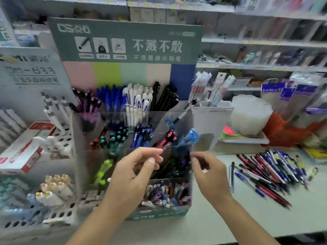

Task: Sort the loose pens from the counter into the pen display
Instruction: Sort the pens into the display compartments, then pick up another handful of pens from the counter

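The pen display (155, 214) is a green tiered cardboard stand with clear compartments, full of purple, blue, white, black, teal and pink-capped pens. It stands on the pale counter (221, 220). Both hands hover in front of its lower middle tiers. My left hand (134, 170) has its fingers loosely curled, thumb and fingertips a little apart, with nothing seen between them. My right hand (208, 172) is at the display's right edge, fingers loosely bent, with no pen visible in it. The loose pens (269, 172), red, blue and black, lie in a heap on the counter to the right.
White peg racks with pens (58, 137) and a red-and-white box (26, 147) crowd the left side. Right of the display stand a white holder (210, 121), stacked white plates (251, 114) and an orange-red bag (283, 133). Store shelves run behind.
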